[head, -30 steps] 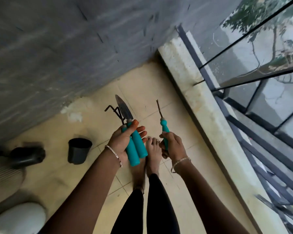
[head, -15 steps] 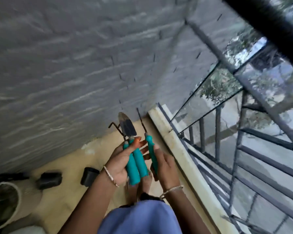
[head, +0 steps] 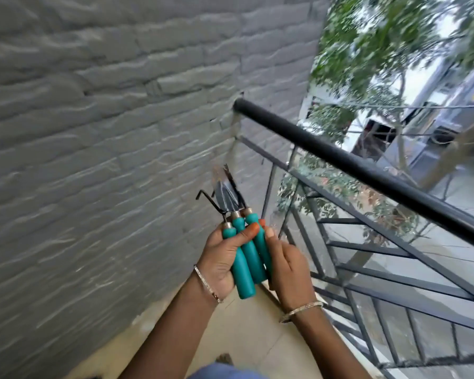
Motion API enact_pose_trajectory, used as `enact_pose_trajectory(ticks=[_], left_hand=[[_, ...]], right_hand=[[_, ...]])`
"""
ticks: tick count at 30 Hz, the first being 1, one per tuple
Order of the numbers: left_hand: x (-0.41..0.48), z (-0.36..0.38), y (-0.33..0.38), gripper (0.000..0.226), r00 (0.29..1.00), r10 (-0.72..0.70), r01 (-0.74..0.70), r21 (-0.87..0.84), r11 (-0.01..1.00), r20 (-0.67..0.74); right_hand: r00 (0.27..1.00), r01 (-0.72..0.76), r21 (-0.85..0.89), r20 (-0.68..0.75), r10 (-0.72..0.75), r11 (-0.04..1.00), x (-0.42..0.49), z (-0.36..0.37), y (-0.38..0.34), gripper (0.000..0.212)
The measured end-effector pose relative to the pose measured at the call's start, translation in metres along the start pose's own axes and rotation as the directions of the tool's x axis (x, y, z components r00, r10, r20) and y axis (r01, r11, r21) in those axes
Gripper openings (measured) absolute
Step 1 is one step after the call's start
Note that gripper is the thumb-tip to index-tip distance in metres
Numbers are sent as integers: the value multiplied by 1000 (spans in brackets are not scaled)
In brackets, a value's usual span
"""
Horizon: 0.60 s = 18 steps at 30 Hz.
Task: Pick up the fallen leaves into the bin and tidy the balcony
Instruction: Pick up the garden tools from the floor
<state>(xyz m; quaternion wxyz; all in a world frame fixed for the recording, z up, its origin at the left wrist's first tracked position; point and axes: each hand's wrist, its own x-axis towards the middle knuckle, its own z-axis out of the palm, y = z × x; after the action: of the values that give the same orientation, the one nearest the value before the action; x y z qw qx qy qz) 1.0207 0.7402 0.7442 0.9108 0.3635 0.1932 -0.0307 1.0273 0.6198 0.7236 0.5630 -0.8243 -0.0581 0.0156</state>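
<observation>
Three teal-handled garden tools stand bunched just below the centre of the frame. Their handles lie side by side and touching. Their long axis runs nearly upright in the picture, butts low and metal ends tipped toward the upper left, where the grey brick wall meets the black handrail.

The left hand grips the bundle from the frame's left, palm behind the handles and an orange-nailed thumb laid across their front. The trowel and the hooked cultivator rise out of that grip.

The right hand meets the bundle from the frame's right, on the narrow-bladed tool, the rightmost of the three. Its thumb lies along that handle and its fingers curl behind it, out of sight, so how firm the hold is cannot be told.

Both forearms rise from the bottom edge and converge on the handles. The next move likely turns on that rightmost handle: it already lies parallel to the others, so it only needs to shift left into the left fingers to free the right hand.

The open railing bars are close on the right, so a slipped tool could go through them.

No fallen leaves or bin show here, only a strip of tiled floor at bottom centre.
</observation>
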Motion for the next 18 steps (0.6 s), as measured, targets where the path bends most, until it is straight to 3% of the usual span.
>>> enact_pose_trajectory(ticks=[2, 4, 6, 8, 10, 14, 18], left_hand=[[-13, 21, -3, 39, 998, 51, -53, 31, 998, 38], [-24, 39, -9, 40, 991, 105, -108, 37, 993, 86], [-42, 61, -21, 40, 979, 151, -160, 58, 985, 136], [-63, 81, -41, 38, 965, 187, -205, 84, 975, 186], [-85, 99, -64, 37, 951, 202, -235, 123, 964, 235], [-135, 133, -119, 41, 928, 153, -211, 141, 967, 341], [-178, 165, -169, 34, 892, 97, -188, 167, 968, 442]], right_hand=[[994, -109, 123, -18, 112, 986, -10, -24, -7, 65], [949, -300, 286, -10, 316, 910, -22, -48, -11, 61], [854, -497, 484, 126, 505, 720, -48, -79, -13, 50], [769, -615, 596, 309, 560, 516, -85, -110, -13, 53], [747, -628, 678, 389, 539, 381, -120, -139, -10, 63], [783, -547, 814, 413, 465, 199, -182, -198, -11, 63], [810, -467, 867, 342, 477, 172, -239, -248, -5, 55]])
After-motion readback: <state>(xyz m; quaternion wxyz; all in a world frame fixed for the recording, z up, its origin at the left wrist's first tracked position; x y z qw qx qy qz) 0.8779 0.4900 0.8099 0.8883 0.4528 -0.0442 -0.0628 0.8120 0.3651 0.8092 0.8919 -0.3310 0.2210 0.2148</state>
